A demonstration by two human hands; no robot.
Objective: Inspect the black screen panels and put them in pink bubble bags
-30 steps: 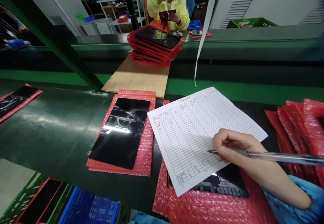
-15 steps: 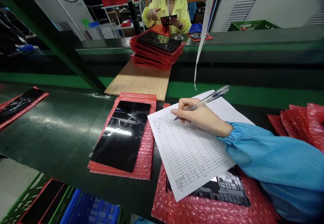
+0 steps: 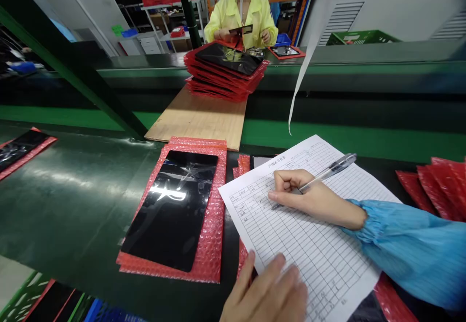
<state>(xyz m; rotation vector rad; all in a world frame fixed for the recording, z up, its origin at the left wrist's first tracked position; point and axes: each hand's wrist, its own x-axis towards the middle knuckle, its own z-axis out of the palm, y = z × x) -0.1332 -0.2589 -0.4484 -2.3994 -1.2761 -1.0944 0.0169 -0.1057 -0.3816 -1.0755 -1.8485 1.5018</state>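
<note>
A clear pen [image 3: 329, 170] is pinched in my right hand [image 3: 309, 196], its tip low over the upper left of a printed form [image 3: 291, 244] with a ruled grid and some handwriting. My left hand [image 3: 267, 295] lies with fingers spread over the form's lower left edge, slightly blurred. Whether it presses on the paper I cannot tell. Beneath the form, red bubble wrap [image 3: 395, 302] and part of a dark panel show. Left of the form, a glossy black screen panel [image 3: 174, 215] rests on red bubble-wrap bags [image 3: 214, 259].
Beyond the bench, a stack of red bubble bags [image 3: 225, 81] sits by a wooden board [image 3: 204, 118]. A co-worker in yellow [image 3: 222, 13] holds a dark part. More red bags [image 3: 437, 191] lie at right; a green post [image 3: 73, 74] slants at left. A white strip [image 3: 304, 69] hangs down.
My left hand has come into view over the form's lower left edge. The form sits lower and further right in view, tilted more, with my right hand and pen still over it.
</note>
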